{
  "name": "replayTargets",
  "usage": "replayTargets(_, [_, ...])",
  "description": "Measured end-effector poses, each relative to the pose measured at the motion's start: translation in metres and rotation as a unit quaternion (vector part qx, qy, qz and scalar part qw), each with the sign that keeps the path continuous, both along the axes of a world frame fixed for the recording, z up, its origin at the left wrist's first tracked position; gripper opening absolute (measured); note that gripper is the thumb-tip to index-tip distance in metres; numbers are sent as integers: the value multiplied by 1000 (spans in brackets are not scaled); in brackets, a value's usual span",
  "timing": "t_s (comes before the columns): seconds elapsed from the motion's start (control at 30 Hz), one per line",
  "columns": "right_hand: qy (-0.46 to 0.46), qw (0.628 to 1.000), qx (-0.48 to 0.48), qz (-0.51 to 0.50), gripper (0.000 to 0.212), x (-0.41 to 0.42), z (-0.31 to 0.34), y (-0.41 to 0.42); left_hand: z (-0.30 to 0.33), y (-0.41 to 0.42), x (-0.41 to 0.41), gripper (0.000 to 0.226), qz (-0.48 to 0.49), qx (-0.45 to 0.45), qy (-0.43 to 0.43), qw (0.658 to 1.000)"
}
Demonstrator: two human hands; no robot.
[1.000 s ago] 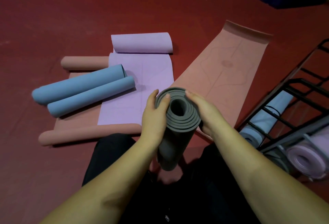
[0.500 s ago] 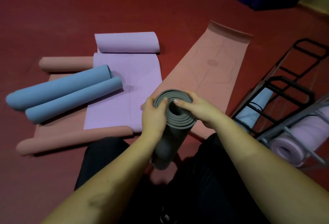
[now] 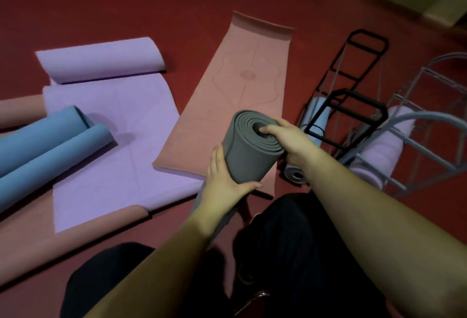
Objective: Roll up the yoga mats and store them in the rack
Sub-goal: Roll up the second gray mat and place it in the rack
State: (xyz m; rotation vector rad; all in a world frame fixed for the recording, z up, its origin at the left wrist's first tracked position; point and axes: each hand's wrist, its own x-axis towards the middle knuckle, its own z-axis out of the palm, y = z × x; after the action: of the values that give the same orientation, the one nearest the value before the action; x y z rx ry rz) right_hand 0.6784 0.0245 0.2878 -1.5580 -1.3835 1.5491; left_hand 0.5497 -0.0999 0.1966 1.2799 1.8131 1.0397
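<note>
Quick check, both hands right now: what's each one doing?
Left hand: grips the body of the rolled grey mat.
Right hand: holds the grey mat's upper end, a finger tucked into the roll's centre.

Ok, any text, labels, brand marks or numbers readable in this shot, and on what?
None readable.
Pink mat: faint printed alignment lines and a round mark, no letters.
Grey rolled mat, held by left hand and right hand: no label visible.
Racks: no tags visible.

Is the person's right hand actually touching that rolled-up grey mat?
Touching. The head view shows the right hand curled over the top end of the grey mat, a fingertip pressing into its spiral centre.
</note>
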Motion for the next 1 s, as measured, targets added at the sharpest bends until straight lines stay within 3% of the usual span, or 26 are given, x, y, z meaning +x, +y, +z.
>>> replayTargets(0.1, [23, 997, -27, -62, 18, 27, -14, 26, -14, 32, 20, 148, -32, -4, 63, 998])
replayTargets(0.23, [65, 986, -71, -136, 20, 75, -35, 49, -31, 70, 52, 152, -80, -20, 138, 987])
replayTargets(0.37, [77, 966, -124, -214, 20, 138, -68, 57, -54, 100, 95, 144, -183, -29, 193, 964])
replayTargets(0.53, [100, 943, -189, -253, 16, 213, -114, 48, -81, 114, 151, 134, -234, 11, 269, 934])
replayTargets(0.6, [127, 935, -191, -270, 23, 237, -129, 40, -94, 115, 168, 134, -232, 34, 295, 926])
replayTargets(0.77, [294, 874, -211, -324, 62, 303, -198, 20, -118, 127, 210, 131, -265, 15, 304, 915])
replayTargets(0.83, [207, 880, -227, -363, 51, 321, -230, 6, -127, 134, 223, 129, -275, -4, 303, 912])
replayTargets(0.9, [52, 895, -252, -363, 31, 336, -264, -18, -135, 141, 232, 130, -275, -8, 318, 907])
replayTargets(1.0, [-111, 898, -311, -291, 19, 366, -329, -67, -154, 147, 251, 128, -266, 8, 327, 907])
